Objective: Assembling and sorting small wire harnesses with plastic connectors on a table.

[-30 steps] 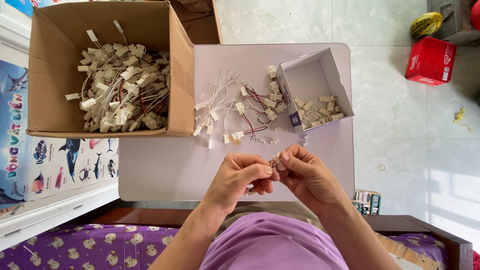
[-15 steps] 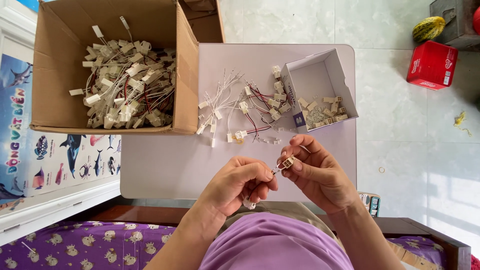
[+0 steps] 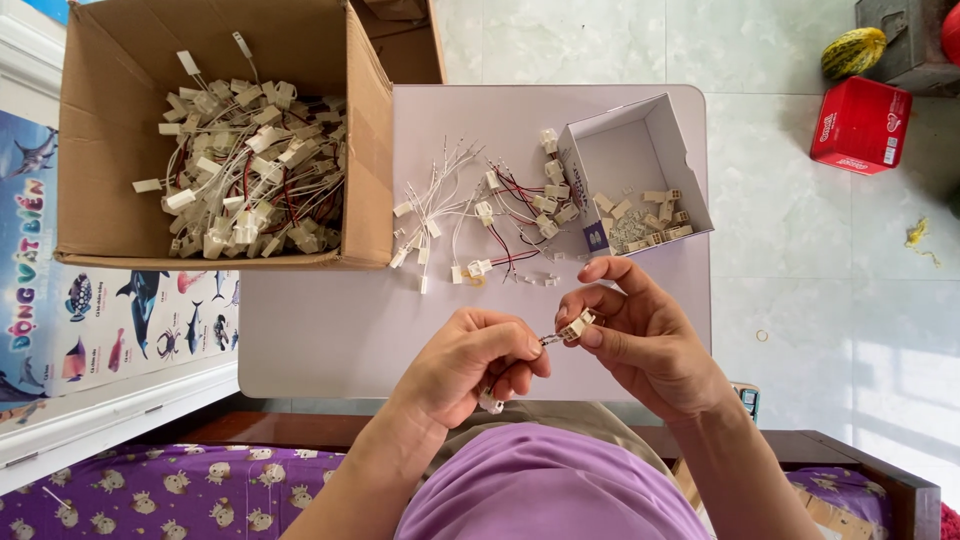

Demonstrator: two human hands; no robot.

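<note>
My right hand [image 3: 640, 335] pinches a small cream plastic connector [image 3: 576, 325] between thumb and fingers, above the near edge of a light grey table [image 3: 330, 335]. My left hand [image 3: 478, 362] holds a thin wire whose metal tip meets the connector; a white plug [image 3: 491, 402] hangs below this hand. Beyond the hands, a loose pile of white and red wire leads with white plugs [image 3: 470, 225] lies on the table.
A big cardboard box [image 3: 370, 140] full of wired connectors [image 3: 245, 160] fills the table's left. A small white box [image 3: 640, 150] with cream connector housings sits at the right. On the tiled floor are a red box [image 3: 860, 125] and a striped gourd [image 3: 852, 52].
The hands have drawn slightly apart and lower. The connector stays in my right hand while my left hand now holds a wire end against it.
</note>
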